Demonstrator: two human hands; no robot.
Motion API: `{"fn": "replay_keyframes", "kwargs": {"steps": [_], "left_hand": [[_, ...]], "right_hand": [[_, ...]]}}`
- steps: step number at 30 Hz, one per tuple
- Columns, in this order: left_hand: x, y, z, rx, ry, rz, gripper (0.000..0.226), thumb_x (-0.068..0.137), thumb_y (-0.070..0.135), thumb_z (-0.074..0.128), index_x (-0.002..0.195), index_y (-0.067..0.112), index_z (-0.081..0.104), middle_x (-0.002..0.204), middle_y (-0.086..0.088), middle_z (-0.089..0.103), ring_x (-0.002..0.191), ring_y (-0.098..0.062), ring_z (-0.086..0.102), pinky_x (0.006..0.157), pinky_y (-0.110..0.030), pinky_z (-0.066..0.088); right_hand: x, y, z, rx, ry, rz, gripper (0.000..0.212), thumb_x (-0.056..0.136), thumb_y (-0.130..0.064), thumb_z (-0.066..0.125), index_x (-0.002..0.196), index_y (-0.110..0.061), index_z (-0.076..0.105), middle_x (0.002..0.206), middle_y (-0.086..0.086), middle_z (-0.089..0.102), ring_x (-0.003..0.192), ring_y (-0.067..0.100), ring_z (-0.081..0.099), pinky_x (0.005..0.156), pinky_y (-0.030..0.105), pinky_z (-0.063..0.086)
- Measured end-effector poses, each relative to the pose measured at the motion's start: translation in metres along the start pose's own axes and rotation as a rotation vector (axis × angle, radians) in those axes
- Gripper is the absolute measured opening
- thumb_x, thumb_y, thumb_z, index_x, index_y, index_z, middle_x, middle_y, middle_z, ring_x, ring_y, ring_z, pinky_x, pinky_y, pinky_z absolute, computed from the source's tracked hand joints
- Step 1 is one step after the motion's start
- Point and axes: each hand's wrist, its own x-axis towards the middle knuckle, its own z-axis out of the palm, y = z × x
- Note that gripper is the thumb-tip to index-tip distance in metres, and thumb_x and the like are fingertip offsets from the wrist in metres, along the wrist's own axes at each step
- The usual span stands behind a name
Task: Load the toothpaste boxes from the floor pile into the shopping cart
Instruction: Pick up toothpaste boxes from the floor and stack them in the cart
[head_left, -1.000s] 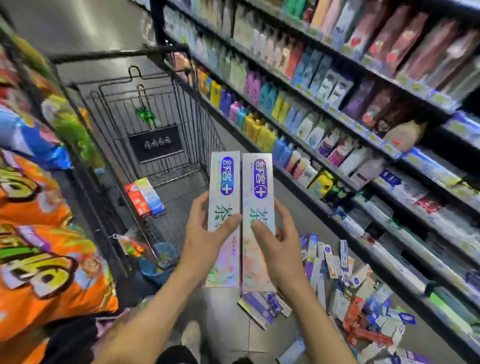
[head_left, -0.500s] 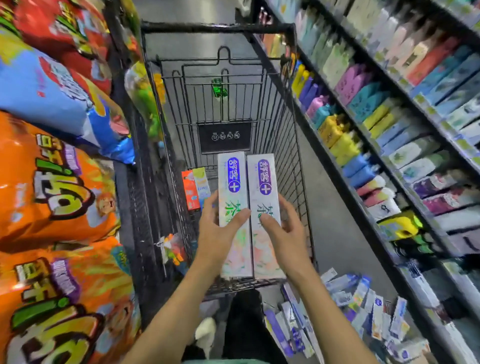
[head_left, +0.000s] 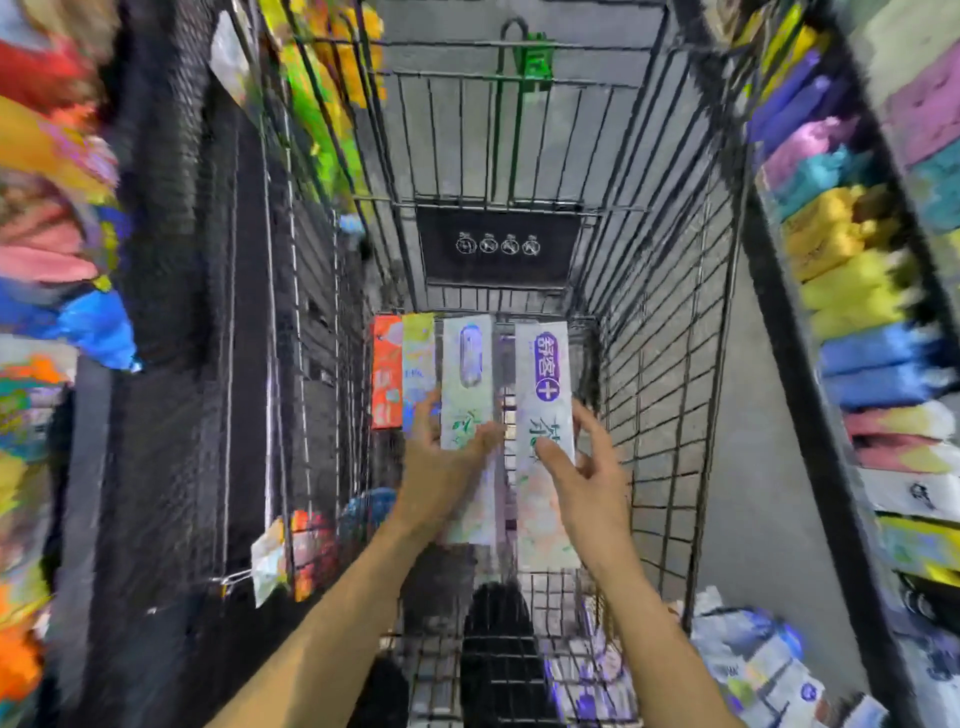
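Silvery-white, iridescent long cardboard toothpaste boxes sit one in each hand over the black wire shopping cart (head_left: 670, 322). The left hand (head_left: 441, 467) pinches the left box (head_left: 466, 384), thumb on its face. The right hand (head_left: 587, 478) holds the right box (head_left: 545, 415), thumb on top, fingers loosely spread beside it. A gap separates the boxes. Beyond, an orange box (head_left: 387, 374) and a pale green box (head_left: 418, 358) lie at the basket's far left corner. The right box bears a purple oval label with a plus sign.

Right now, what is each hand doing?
Left hand: holds the left white cardboard toothpaste box.
Right hand: holds the right white purple-logo toothpaste box.
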Motion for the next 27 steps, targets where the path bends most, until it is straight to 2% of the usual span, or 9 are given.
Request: {"fn": "replay_keyframes", "kwargs": {"steps": [3, 5, 8, 12, 14, 17, 21, 24, 27], "left_hand": [[0.036, -0.016, 0.011, 0.03, 0.019, -0.013, 0.046, 0.09, 0.0, 0.072, 0.104, 0.036, 0.048, 0.093, 0.024, 0.057, 0.069, 0.02, 0.062, 0.063, -0.006, 0.048], [0.064, -0.032, 0.011, 0.076, 0.034, -0.014, 0.044, 0.089, 0.004, 0.074, 0.103, 0.035, 0.047, 0.094, 0.017, 0.06, 0.067, 0.014, 0.063, 0.059, -0.008, 0.047], [0.106, -0.059, 0.007, 0.153, 0.058, -0.023, 0.048, 0.083, 0.028, 0.084, 0.114, 0.037, 0.049, 0.106, 0.007, 0.07, 0.088, -0.01, 0.071, 0.069, -0.022, 0.054], [0.147, -0.085, 0.006, 0.27, 0.105, 0.022, 0.065, 0.067, 0.046, 0.082, 0.124, 0.032, 0.053, 0.115, 0.007, 0.068, 0.098, -0.007, 0.07, 0.083, -0.033, 0.06], [0.165, -0.094, 0.006, 0.357, 0.103, 0.057, 0.067, 0.064, 0.053, 0.076, 0.124, 0.034, 0.055, 0.115, 0.009, 0.068, 0.1, -0.007, 0.069, 0.085, -0.038, 0.059], [0.18, -0.097, 0.01, 0.477, 0.169, 0.166, 0.065, 0.07, 0.048, 0.074, 0.127, 0.025, 0.055, 0.116, 0.007, 0.064, 0.109, -0.014, 0.061, 0.095, -0.04, 0.052], [0.196, -0.108, 0.016, 0.665, 0.238, 0.249, 0.057, 0.077, 0.05, 0.073, 0.12, 0.016, 0.058, 0.109, 0.002, 0.055, 0.113, -0.021, 0.045, 0.096, -0.038, 0.039], [0.205, -0.125, 0.019, 0.857, 0.307, 0.23, 0.065, 0.069, 0.066, 0.063, 0.107, 0.013, 0.06, 0.108, -0.005, 0.057, 0.111, -0.028, 0.046, 0.095, -0.043, 0.038], [0.207, -0.14, 0.019, 0.912, 0.383, 0.28, 0.072, 0.067, 0.068, 0.06, 0.112, 0.012, 0.06, 0.113, -0.007, 0.056, 0.114, -0.029, 0.046, 0.1, -0.046, 0.037]], "right_hand": [[0.042, 0.025, 0.004, 0.005, 0.024, 0.043, 0.048, 0.095, -0.012, 0.068, 0.137, -0.03, 0.054, 0.071, -0.021, 0.055, 0.055, -0.005, 0.046, 0.055, 0.009, 0.037], [0.066, 0.044, 0.013, 0.001, 0.05, 0.045, 0.046, 0.094, -0.014, 0.069, 0.132, -0.035, 0.056, 0.085, -0.017, 0.065, 0.053, 0.002, 0.044, 0.053, 0.013, 0.04], [0.097, 0.072, 0.025, 0.002, 0.05, 0.06, 0.048, 0.093, -0.018, 0.071, 0.133, -0.038, 0.054, 0.097, -0.011, 0.067, 0.066, -0.002, 0.057, 0.067, 0.013, 0.046], [0.127, 0.104, 0.039, -0.001, 0.009, 0.086, 0.049, 0.095, -0.015, 0.068, 0.138, -0.031, 0.051, 0.09, 0.0, 0.064, 0.055, -0.005, 0.055, 0.053, 0.008, 0.041], [0.142, 0.119, 0.043, -0.023, 0.02, 0.084, 0.048, 0.094, -0.023, 0.071, 0.135, -0.041, 0.053, 0.091, -0.004, 0.065, 0.061, -0.003, 0.056, 0.056, 0.011, 0.043], [0.155, 0.132, 0.044, -0.043, 0.065, 0.08, 0.051, 0.089, -0.035, 0.075, 0.134, -0.047, 0.054, 0.105, -0.006, 0.072, 0.08, 0.006, 0.06, 0.069, 0.02, 0.048], [0.163, 0.143, 0.046, -0.055, 0.094, 0.074, 0.051, 0.093, -0.024, 0.071, 0.139, -0.035, 0.052, 0.077, -0.015, 0.074, 0.063, 0.006, 0.058, 0.059, 0.017, 0.049], [0.165, 0.146, 0.045, -0.062, 0.077, 0.077, 0.053, 0.093, -0.024, 0.072, 0.14, -0.036, 0.051, 0.082, -0.004, 0.076, 0.069, 0.014, 0.06, 0.065, 0.027, 0.052], [0.168, 0.149, 0.043, -0.057, 0.064, 0.1, 0.052, 0.093, -0.025, 0.072, 0.139, -0.038, 0.052, 0.093, 0.019, 0.073, 0.074, 0.023, 0.06, 0.069, 0.036, 0.052]]}}
